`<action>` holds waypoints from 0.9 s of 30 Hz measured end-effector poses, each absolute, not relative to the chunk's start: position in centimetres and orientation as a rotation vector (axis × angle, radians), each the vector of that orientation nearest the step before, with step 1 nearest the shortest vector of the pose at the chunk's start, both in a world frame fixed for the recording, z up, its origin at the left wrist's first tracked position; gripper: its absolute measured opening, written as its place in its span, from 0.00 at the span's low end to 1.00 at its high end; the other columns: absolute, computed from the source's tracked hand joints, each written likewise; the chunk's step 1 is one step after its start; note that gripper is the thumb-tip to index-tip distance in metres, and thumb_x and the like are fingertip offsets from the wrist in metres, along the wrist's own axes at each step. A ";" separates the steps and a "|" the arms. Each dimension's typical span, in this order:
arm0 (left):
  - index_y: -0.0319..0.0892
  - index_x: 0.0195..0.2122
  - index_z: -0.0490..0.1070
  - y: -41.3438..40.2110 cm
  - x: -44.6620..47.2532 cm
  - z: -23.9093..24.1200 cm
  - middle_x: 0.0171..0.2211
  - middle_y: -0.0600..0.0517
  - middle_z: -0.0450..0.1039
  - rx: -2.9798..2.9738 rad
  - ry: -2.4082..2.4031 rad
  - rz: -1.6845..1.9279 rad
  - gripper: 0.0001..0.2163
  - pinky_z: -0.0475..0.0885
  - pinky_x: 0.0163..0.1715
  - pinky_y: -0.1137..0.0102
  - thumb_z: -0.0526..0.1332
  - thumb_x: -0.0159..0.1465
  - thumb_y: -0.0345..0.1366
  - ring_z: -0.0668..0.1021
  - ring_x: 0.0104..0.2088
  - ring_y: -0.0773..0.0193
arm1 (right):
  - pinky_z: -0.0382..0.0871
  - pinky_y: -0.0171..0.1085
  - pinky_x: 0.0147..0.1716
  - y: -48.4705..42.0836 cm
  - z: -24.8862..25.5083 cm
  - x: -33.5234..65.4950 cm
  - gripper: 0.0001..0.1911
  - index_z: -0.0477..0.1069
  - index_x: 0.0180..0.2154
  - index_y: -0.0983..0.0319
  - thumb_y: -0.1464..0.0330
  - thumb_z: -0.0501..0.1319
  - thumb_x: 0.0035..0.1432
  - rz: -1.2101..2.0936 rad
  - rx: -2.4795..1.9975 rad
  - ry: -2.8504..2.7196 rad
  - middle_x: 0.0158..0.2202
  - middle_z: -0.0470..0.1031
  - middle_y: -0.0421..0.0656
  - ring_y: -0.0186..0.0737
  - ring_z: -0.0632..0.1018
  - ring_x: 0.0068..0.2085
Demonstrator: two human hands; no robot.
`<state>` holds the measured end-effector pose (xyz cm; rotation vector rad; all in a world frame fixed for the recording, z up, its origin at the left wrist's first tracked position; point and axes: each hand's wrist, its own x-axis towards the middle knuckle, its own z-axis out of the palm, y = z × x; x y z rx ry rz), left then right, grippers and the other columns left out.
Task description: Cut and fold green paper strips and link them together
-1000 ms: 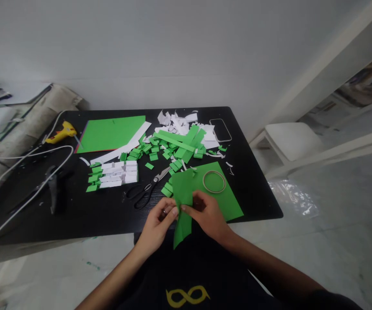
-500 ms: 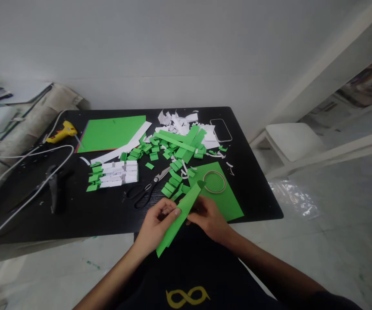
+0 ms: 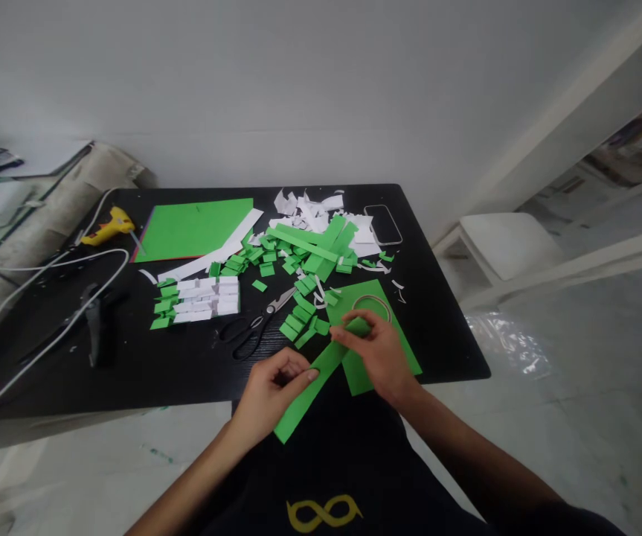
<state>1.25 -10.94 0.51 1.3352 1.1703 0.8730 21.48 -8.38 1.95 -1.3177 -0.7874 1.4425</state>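
Observation:
A folded strip of green paper (image 3: 305,402) slants up and to the right over the table's front edge. Around its left long side, my left hand (image 3: 273,387) pinches it near the middle, thumb on top. My right hand (image 3: 379,353) grips its far end between thumb and fingers. Beneath that hand lies a flat green sheet (image 3: 396,320) with a ring-shaped roll of tape (image 3: 388,304) on it, partly covered by my fingers. Left of the strip, small folded green pieces (image 3: 297,320) lie beside black-handled scissors (image 3: 262,324).
A row assembly of white and green folded pieces (image 3: 206,301) sits left of the scissors. Farther back are a green sheet stack (image 3: 187,231), a yellow glue gun (image 3: 109,227), white scraps (image 3: 312,212) and a phone (image 3: 383,225). A white cable (image 3: 47,266) loops across the left.
My right hand has moved up from behind the strip to its far end. The green paper now looks flatter and narrower. My left hand has shifted only slightly.

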 end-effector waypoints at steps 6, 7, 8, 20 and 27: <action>0.41 0.31 0.76 -10.7 0.8 0.8 0.23 0.55 0.70 1.387 1.151 0.823 0.13 0.64 0.25 0.74 0.68 0.66 0.45 0.70 0.24 0.67 | 0.80 0.49 0.41 -7.9 2.7 22.6 0.27 0.75 0.37 0.55 0.56 0.83 0.39 1.432 -1.323 -0.772 0.32 0.81 0.41 0.51 0.84 0.38; 0.41 0.31 0.76 -10.7 0.9 0.9 0.23 0.55 0.69 1.407 1.145 0.812 0.13 0.64 0.25 0.74 0.68 0.67 0.44 0.70 0.24 0.67 | 0.80 0.49 0.41 -8.1 2.7 22.3 0.26 0.75 0.37 0.55 0.55 0.83 0.40 1.443 -1.326 -0.781 0.32 0.82 0.41 0.50 0.84 0.37; 0.41 0.32 0.76 -10.7 0.9 0.9 0.23 0.55 0.69 1.426 1.136 0.800 0.12 0.64 0.26 0.73 0.67 0.67 0.44 0.70 0.24 0.67 | 0.80 0.48 0.40 -8.4 2.7 21.9 0.26 0.75 0.37 0.55 0.56 0.83 0.40 1.453 -1.329 -0.800 0.32 0.82 0.41 0.49 0.84 0.37; 0.41 0.32 0.75 -9.7 1.8 1.6 0.23 0.56 0.67 1.595 1.109 0.757 0.14 0.64 0.27 0.73 0.62 0.72 0.44 0.70 0.25 0.67 | 0.79 0.39 0.34 -7.4 2.8 22.5 0.22 0.77 0.34 0.58 0.58 0.83 0.40 1.281 -1.346 -0.873 0.31 0.81 0.39 0.42 0.82 0.33; 0.41 0.33 0.75 -9.6 -0.9 1.6 0.23 0.55 0.70 1.515 1.156 0.780 0.15 0.70 0.27 0.74 0.61 0.72 0.45 0.75 0.25 0.66 | 0.79 0.38 0.29 -5.6 3.9 26.3 0.23 0.77 0.34 0.59 0.56 0.82 0.41 1.191 -1.385 -0.853 0.32 0.82 0.41 0.44 0.83 0.34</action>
